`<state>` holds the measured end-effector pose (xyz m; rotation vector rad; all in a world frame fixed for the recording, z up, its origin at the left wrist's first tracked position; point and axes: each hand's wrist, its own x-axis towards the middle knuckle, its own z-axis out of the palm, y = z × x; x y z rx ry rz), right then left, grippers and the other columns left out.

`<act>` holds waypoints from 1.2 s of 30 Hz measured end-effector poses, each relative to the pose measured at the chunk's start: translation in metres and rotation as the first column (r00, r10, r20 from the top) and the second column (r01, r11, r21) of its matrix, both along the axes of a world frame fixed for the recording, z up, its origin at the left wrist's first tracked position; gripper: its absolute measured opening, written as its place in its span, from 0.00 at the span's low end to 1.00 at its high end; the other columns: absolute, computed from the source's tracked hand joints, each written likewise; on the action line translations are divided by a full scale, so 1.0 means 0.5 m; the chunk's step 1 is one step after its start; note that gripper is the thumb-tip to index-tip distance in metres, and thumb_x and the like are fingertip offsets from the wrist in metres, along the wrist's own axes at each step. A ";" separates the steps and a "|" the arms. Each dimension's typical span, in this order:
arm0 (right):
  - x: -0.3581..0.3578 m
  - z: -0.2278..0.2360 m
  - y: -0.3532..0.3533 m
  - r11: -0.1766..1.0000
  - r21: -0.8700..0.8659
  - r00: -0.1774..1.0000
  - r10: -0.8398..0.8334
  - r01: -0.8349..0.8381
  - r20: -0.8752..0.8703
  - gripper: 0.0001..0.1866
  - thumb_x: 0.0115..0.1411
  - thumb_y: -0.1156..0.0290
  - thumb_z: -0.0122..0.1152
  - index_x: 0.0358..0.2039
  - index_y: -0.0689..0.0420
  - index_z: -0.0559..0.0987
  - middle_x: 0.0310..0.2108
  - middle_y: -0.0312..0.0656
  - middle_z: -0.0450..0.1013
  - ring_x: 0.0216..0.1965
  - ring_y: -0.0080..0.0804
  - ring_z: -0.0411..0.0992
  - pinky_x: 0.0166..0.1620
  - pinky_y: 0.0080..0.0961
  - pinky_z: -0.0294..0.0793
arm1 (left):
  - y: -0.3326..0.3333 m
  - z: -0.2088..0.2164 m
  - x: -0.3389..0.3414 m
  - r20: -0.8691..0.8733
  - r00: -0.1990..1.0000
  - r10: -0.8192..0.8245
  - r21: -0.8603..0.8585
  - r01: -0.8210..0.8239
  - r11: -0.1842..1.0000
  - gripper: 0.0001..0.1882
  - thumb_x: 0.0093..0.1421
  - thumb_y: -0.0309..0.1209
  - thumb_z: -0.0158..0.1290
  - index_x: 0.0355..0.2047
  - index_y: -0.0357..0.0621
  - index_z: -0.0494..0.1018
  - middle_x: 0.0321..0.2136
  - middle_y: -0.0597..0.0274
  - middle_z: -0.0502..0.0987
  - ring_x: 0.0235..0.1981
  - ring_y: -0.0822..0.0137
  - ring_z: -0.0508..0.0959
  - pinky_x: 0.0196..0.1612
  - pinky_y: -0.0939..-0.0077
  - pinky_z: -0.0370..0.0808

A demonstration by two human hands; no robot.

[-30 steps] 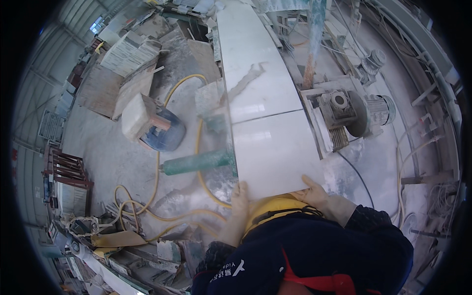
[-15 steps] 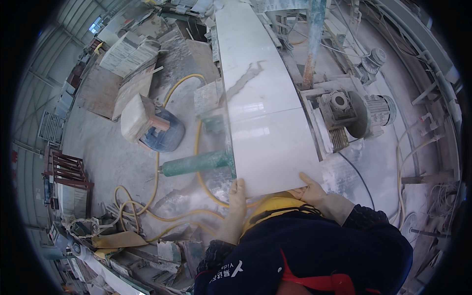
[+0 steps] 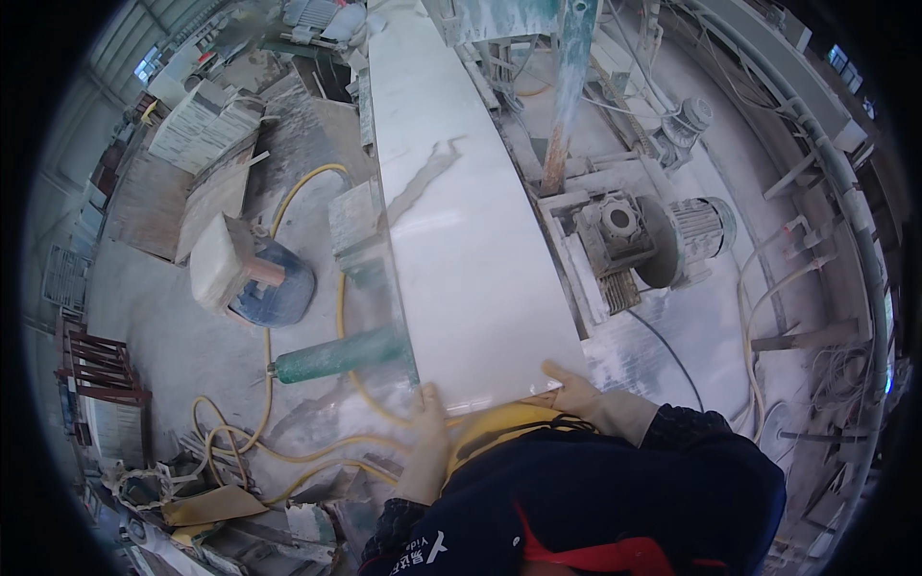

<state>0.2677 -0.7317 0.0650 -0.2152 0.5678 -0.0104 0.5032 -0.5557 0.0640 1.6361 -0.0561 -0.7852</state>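
A long white stone slab (image 3: 480, 288) with a grey vein lies along a narrow conveyor and stretches away from me. Both hands wear cream gloves. My left hand (image 3: 426, 437) is closed on the slab's near left corner, fingertips at the edge. At the near right corner, my right hand (image 3: 579, 398) grips with the thumb over the top face; its other fingers are partly hidden at the edge. A yellow apron (image 3: 504, 422) covers my front, just below the slab's near edge.
A dusty motor with gearbox (image 3: 619, 226) adjoins the slab on the right, near a rusty post (image 3: 565, 106). At left stand a green roller (image 3: 336, 355), a blue barrel (image 3: 279, 288) and a coiled yellow hose (image 3: 259, 437). Stone scraps (image 3: 250, 528) lie at lower left.
The whole scene has shifted left and slightly down in the view. A thin line that crossed the slab is no longer visible. Both hands remain at the near corners.
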 end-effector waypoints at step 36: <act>0.024 -0.062 0.038 0.997 -0.080 1.000 0.013 -0.011 0.027 0.27 0.74 0.57 0.43 0.67 0.60 0.61 0.69 0.47 0.59 0.71 0.44 0.55 0.72 0.42 0.53 | 0.043 -0.175 -0.013 -0.215 0.890 -0.401 -0.512 0.247 0.823 0.19 0.68 0.35 0.49 0.57 0.42 0.67 0.56 0.58 0.73 0.59 0.58 0.71 0.64 0.61 0.67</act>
